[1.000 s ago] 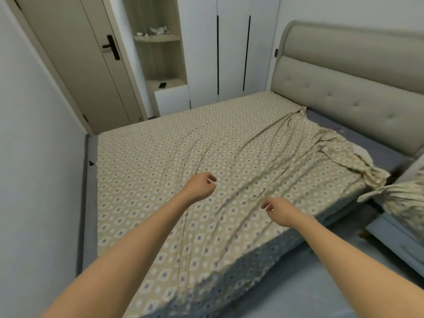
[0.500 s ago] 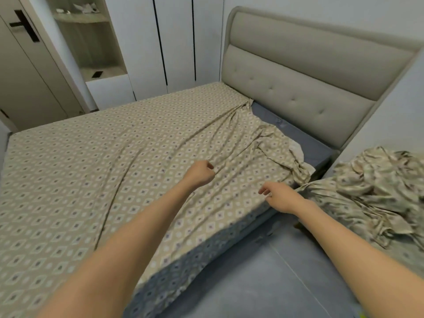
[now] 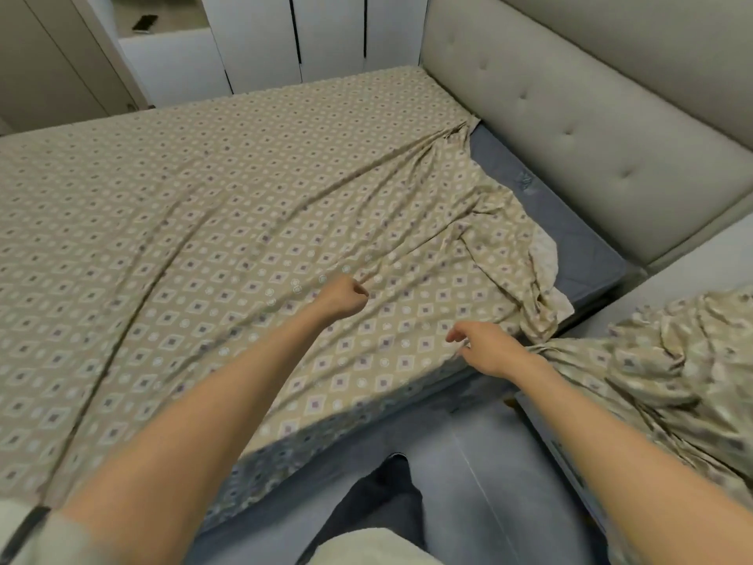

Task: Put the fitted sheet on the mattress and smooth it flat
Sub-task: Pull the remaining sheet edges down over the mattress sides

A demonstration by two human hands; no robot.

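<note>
Bare mattress (image 3: 570,222) shows beyond right-hand fingers (image 3: 456,335), loosely open, empty; left hand (image 3: 342,297) fisted, contents unclear; pull bunched sheet (image 3: 529,295) corner over evenly.

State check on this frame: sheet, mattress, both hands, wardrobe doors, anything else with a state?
Beige diamond-patterned fitted sheet: spread over most of the bed, bunched and off the near headboard corner.
Grey-blue mattress: strip by the headboard uncovered.
Left hand: fisted over the sheet; grip unclear.
Right hand: fingers loosely open, empty.
White wardrobe doors: closed.
Crumpled patterned bedding: heaped beside the bed.
</note>
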